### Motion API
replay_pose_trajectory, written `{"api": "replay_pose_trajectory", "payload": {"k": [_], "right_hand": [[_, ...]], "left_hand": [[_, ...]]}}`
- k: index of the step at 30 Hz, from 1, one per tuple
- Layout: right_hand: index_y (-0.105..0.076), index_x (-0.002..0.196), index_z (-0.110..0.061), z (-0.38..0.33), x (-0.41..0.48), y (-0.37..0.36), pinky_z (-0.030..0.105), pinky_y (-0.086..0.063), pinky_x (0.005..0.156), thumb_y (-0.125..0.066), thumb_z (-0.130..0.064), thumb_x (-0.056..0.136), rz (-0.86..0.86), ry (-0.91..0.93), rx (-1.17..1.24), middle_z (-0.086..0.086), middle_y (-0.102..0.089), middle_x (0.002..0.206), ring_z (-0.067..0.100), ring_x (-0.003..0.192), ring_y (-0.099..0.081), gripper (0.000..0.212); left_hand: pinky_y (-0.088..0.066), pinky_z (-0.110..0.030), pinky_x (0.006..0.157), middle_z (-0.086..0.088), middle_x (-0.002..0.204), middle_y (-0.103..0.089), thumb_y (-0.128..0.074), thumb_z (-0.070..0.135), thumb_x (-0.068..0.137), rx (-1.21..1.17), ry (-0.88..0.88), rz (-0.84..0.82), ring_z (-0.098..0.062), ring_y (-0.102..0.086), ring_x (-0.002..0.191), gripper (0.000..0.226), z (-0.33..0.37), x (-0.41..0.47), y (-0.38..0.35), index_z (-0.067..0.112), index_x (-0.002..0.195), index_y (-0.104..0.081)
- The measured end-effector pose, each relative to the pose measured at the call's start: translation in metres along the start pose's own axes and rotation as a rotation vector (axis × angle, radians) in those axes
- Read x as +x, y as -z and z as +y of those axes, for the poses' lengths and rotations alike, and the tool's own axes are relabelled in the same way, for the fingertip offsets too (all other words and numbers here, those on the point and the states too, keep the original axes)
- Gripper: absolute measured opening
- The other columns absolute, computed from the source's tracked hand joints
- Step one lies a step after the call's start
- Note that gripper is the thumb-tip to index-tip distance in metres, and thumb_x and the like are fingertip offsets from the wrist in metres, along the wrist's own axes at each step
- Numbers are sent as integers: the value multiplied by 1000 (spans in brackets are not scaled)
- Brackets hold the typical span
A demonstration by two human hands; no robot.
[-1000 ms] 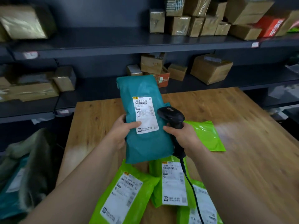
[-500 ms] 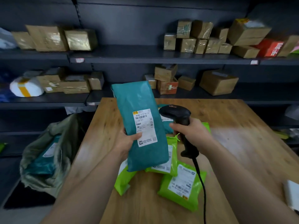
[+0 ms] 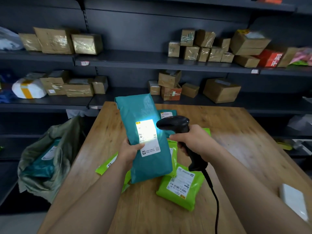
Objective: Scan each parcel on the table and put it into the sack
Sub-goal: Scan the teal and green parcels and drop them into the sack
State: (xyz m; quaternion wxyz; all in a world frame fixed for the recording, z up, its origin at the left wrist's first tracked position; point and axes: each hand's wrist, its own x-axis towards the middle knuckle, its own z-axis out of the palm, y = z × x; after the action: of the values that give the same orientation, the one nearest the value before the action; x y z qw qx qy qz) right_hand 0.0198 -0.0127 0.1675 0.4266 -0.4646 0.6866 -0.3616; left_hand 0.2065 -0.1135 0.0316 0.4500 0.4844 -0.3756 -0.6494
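Change: scanner (image 3: 173, 124) light now floods the label (image 3: 146, 132), which was unlit half a second ago; scan likely firing.
Left hand (image 3: 130, 150): clamped on teal parcel (image 3: 148, 166), upright above table (image 3: 236, 132) middle.
Right hand (image 3: 194, 142): wrapped round scanner grip.
Next: probably sack (image 3: 49, 157), off table's left edge; green parcels (image 3: 180, 188) wait on table.

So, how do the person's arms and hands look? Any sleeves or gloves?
The left forearm and right forearm are bare to the frame edge; no sleeve shows. The left hand and right hand wear no gloves; no ring or watch shows.
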Motion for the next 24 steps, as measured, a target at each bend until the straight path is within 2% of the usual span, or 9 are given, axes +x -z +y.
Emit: {"api": "replay_pose_trajectory", "payload": {"k": [4, 9, 14, 18, 21, 24], "right_hand": [[-60, 67, -8, -1, -5, 1, 29, -42, 47, -74, -23, 79, -11, -21, -1, 4, -57, 52, 17, 43, -48, 23], [-60, 70, -7, -2, -11, 3, 30, -41, 48, -74, -22, 79, -7, -34, 26, 5, -56, 54, 18, 44, -47, 22], [-58, 71, -8, -3, -17, 6, 27, -39, 44, -73, -20, 81, -16, -28, 55, 1, -55, 52, 13, 42, -46, 21], [-61, 71, -7, -3, -17, 8, 30, -42, 49, -73, -22, 82, 3, 9, 63, 5, -60, 56, 16, 47, -49, 23], [-65, 80, -5, -1, -12, 3, 32, -49, 54, -72, -22, 85, -7, 53, 115, 9, -66, 68, 17, 51, -57, 19], [-67, 87, -12, 3, 0, -11, 31, -56, 59, -73, -23, 85, -47, 70, 186, 5, -68, 80, 16, 64, -66, 12]], "left_hand": [[-59, -41, 68, -4, 102, -73, -70, -7, 78, 8, 11, 10, -27, -73, 86, 42, -3, 2, 2, 18, 111, -60], [-59, -42, 69, -5, 102, -74, -69, -8, 78, -14, 21, 3, -27, -73, 86, 41, -7, 4, 2, 17, 109, -61], [-57, -49, 79, -9, 108, -71, -68, -11, 79, -67, 44, 4, -32, -70, 94, 43, -10, 7, 4, 13, 114, -58], [-59, -42, 69, -7, 105, -72, -68, -11, 79, -82, 43, 0, -29, -72, 89, 42, -9, 5, 5, 13, 113, -59], [-58, -34, 57, -4, 98, -75, -68, -10, 79, -88, 21, -8, -24, -74, 81, 39, -2, -2, 9, 16, 107, -61], [-59, -35, 61, -3, 101, -75, -71, -5, 79, -70, -14, -20, -24, -74, 85, 39, 10, -13, 20, 16, 110, -61]]}}
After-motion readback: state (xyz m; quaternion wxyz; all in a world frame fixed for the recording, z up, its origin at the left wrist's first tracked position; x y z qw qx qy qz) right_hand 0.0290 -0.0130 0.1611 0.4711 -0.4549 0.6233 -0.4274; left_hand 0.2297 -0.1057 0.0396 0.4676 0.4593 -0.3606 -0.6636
